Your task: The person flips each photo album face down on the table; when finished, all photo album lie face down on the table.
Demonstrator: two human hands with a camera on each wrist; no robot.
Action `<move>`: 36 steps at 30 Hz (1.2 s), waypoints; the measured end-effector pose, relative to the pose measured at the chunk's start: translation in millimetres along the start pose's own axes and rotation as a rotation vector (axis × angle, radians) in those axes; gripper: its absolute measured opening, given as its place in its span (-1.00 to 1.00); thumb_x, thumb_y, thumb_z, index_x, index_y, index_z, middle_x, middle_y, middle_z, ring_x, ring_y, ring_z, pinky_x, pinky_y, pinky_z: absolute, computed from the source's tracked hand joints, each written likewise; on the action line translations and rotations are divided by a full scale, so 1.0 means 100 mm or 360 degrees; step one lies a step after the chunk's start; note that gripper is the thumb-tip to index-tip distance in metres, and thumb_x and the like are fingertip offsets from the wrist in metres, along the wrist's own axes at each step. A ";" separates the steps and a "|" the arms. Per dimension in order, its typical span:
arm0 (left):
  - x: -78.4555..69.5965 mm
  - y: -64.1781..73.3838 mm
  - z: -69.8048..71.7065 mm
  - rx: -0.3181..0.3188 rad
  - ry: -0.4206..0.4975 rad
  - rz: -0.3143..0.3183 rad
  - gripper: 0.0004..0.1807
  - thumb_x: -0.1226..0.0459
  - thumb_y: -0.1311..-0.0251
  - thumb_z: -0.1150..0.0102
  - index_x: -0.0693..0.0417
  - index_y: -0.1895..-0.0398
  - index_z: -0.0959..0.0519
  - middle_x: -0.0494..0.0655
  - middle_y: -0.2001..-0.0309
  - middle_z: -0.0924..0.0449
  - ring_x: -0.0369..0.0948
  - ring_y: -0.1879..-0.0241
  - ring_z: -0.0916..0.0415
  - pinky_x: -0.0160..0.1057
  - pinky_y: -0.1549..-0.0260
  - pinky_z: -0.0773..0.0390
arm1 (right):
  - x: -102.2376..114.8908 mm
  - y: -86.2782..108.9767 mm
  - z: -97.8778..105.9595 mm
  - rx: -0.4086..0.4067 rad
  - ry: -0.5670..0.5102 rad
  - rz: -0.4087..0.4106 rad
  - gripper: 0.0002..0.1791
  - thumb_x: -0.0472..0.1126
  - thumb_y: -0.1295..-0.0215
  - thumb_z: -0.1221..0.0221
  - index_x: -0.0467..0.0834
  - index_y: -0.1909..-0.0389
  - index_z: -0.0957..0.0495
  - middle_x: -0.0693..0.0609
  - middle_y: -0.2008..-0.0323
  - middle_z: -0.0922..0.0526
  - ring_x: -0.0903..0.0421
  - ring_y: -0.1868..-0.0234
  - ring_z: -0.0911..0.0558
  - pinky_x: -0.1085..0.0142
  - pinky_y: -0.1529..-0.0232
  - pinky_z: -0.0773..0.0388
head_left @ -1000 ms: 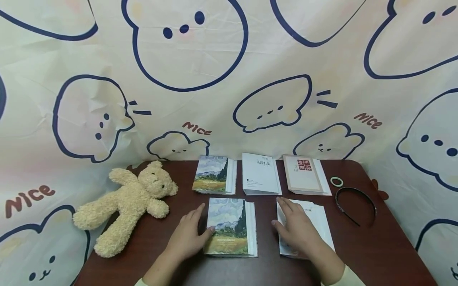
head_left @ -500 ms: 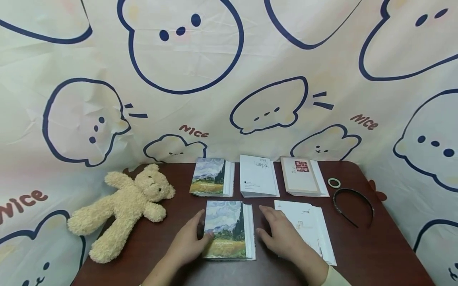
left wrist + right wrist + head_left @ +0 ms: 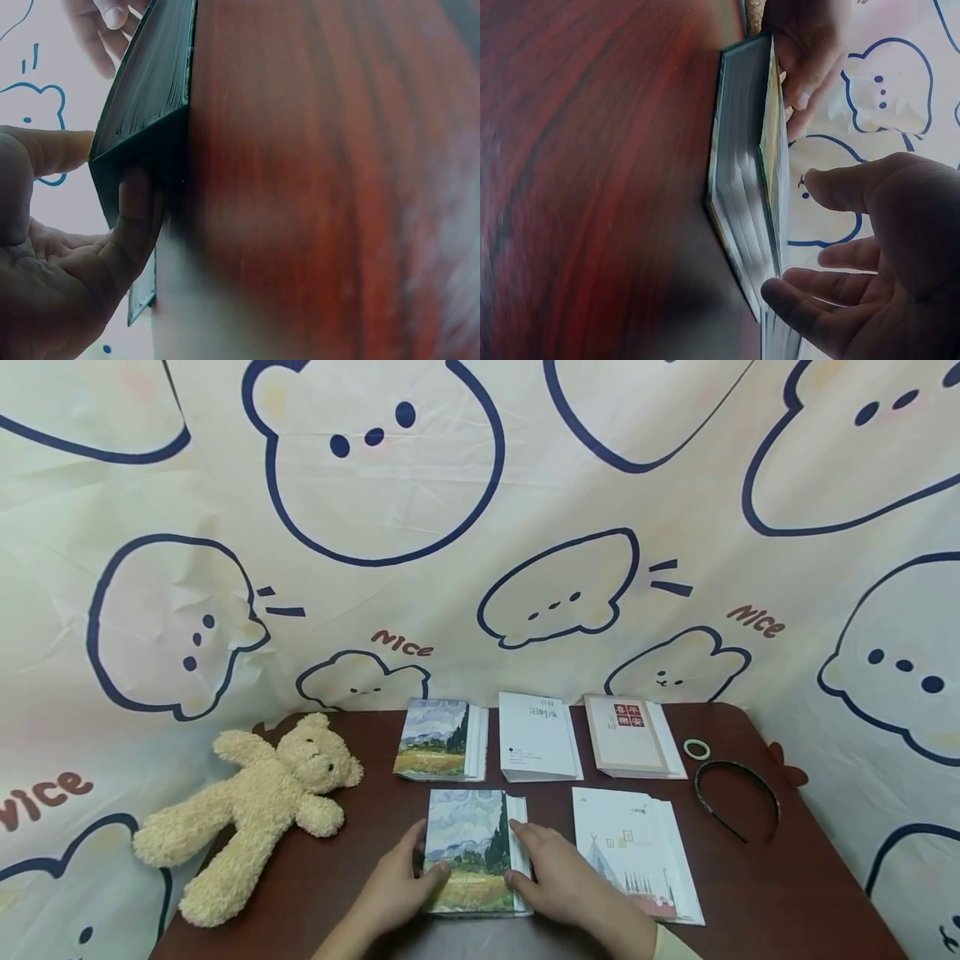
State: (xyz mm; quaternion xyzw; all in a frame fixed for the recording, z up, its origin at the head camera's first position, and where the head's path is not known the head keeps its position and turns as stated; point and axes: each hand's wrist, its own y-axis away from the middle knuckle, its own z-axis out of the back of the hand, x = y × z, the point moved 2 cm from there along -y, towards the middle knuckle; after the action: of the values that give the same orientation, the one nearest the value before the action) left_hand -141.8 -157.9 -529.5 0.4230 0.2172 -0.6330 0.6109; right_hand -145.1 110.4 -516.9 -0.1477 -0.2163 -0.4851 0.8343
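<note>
A photo album (image 3: 465, 852) with a painted landscape cover lies flat near the middle front of the table. My left hand (image 3: 396, 878) grips its left side. In the left wrist view, that thumb meets the cover's edge while a finger of the left hand (image 3: 82, 262) presses the dark green spine of the album (image 3: 139, 139). My right hand (image 3: 558, 870) is at the album's right edge. Seen from the right wrist, the right hand (image 3: 877, 255) has its fingers extended beside the page edges of the album (image 3: 742, 180), with the thumb apart from the cover.
Right of the album lies a white album (image 3: 626, 852). Behind stand a second landscape album (image 3: 435, 737), another white album (image 3: 536, 735) and a beige album (image 3: 628, 735). A teddy bear (image 3: 262, 810) lies left; a pale ring (image 3: 697, 749) and black headband (image 3: 768, 785) lie right.
My right hand has left the white album on the right and moved left to the landscape album's right edge. My left hand stays at its left side. The head view has shifted slightly.
</note>
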 end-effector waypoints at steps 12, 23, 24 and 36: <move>0.02 -0.01 -0.04 0.0054 0.0220 0.0035 -0.01 -0.07 -0.32 -0.35 0.24 -0.61 -0.13 0.29 -0.24 -0.45 -0.08 0.09 -0.53 -0.03 0.21 -0.56 | 0.05 -0.01 -0.13 0.0089 0.0122 -0.0044 -0.17 0.18 -0.38 -0.28 -0.20 -0.51 -0.35 -0.15 -0.36 -0.49 -0.18 -0.36 -0.48 -0.07 -0.32 -0.47; 0.01 0.04 0.00 0.0016 0.0402 0.0057 -0.09 0.01 -0.37 -0.33 0.25 -0.60 -0.15 0.17 -0.09 -0.39 -0.08 0.28 -0.44 -0.11 0.39 -0.46 | 0.09 -0.04 -0.16 0.0133 0.0065 -0.0051 -0.16 0.25 -0.39 -0.25 -0.14 -0.52 -0.35 -0.14 -0.42 -0.42 -0.16 -0.40 -0.44 -0.07 -0.31 -0.48; 0.01 0.04 0.01 0.0011 0.0403 0.0057 -0.09 0.01 -0.37 -0.33 0.26 -0.59 -0.15 0.17 -0.10 -0.40 -0.08 0.28 -0.45 -0.11 0.40 -0.47 | 0.09 -0.05 -0.16 0.0128 0.0061 -0.0053 -0.16 0.25 -0.39 -0.26 -0.14 -0.52 -0.35 -0.14 -0.42 -0.42 -0.16 -0.40 -0.44 -0.07 -0.31 -0.48; -0.01 0.07 0.07 -0.0080 0.0444 0.0028 -0.21 -0.02 -0.40 -0.28 0.14 -0.56 -0.28 0.15 -0.22 -0.46 -0.01 0.13 -0.57 0.00 0.24 -0.62 | 0.08 -0.09 -0.16 0.0149 -0.0023 -0.0024 -0.19 0.25 -0.41 -0.24 -0.08 -0.53 -0.35 -0.12 -0.43 -0.38 -0.16 -0.39 -0.44 -0.08 -0.27 -0.51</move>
State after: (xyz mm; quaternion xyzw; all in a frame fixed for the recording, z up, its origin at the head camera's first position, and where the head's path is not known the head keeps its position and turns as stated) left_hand -136.9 -163.8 -523.0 0.4933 0.3121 -0.5570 0.5908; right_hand -145.5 93.0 -526.3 -0.1104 -0.2460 -0.4798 0.8350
